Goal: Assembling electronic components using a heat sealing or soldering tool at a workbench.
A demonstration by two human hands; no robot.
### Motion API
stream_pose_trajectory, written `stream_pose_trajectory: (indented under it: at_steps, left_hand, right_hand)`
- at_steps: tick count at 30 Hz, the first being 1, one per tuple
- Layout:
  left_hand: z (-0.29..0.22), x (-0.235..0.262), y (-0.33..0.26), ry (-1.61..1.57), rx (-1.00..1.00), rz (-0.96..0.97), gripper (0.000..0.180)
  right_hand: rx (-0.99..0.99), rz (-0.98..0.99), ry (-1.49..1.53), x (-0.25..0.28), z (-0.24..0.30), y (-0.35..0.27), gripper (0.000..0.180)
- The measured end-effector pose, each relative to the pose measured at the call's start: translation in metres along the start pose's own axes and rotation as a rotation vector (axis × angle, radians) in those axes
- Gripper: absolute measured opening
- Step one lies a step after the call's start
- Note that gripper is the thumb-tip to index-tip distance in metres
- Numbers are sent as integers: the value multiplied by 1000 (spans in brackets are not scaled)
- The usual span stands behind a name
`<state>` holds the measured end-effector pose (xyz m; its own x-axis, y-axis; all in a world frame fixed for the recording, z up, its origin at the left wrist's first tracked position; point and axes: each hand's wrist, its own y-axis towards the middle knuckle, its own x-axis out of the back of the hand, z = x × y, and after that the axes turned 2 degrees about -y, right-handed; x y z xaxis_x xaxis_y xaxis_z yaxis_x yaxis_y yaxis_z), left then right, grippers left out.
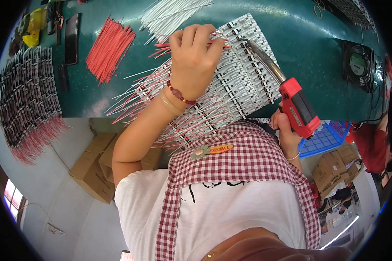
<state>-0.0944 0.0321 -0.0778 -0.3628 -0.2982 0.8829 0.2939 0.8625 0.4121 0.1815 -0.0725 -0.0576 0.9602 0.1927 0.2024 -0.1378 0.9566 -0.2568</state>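
Note:
A panel of small circuit boards (244, 82) lies at a slant on the green table, with white and red wires sticking out from its left part. My left hand (194, 58) rests over the upper part of the panel, fingers bent and pinched around a bunch of thin red wires (163, 48). One red wire end reaches past its fingertips toward the boards. My right hand (287, 132), at the table's near edge, grips a red and black soldering gun (298, 106). Its metal tip points up and left, close over the top rows of boards; whether it touches is unclear.
Loose red wires (110, 50) and white wires (172, 15) lie in piles beyond the panel. Wired panels (28, 95) hang over the left edge, near a phone (72, 39). A small black fan (359, 65) stands right; a blue crate (322, 141) and cardboard boxes (93, 167) sit below.

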Motion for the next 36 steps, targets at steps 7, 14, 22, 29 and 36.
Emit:
stream_pose_trajectory:
  at_steps: [7,14,22,29,36]
  left_hand:
    - [2,-3,1,36,-40,-28,15]
    - [3,-3,3,5,-16,-3,11]
    - [11,25,15,-102,122,-82,20]
    - [-3,7,-2,-205,1,-18,22]
    - [-10,7,1,-57,-74,18,18]
  right_hand:
    - [26,-33,45,3,-1,1,29]
    - [7,-20,83,5,1,2,30]
    - [4,-24,132,12,-2,-3,34]
    - [-24,16,123,8,-4,2,35]
    - [-47,21,42,6,-13,1,33]
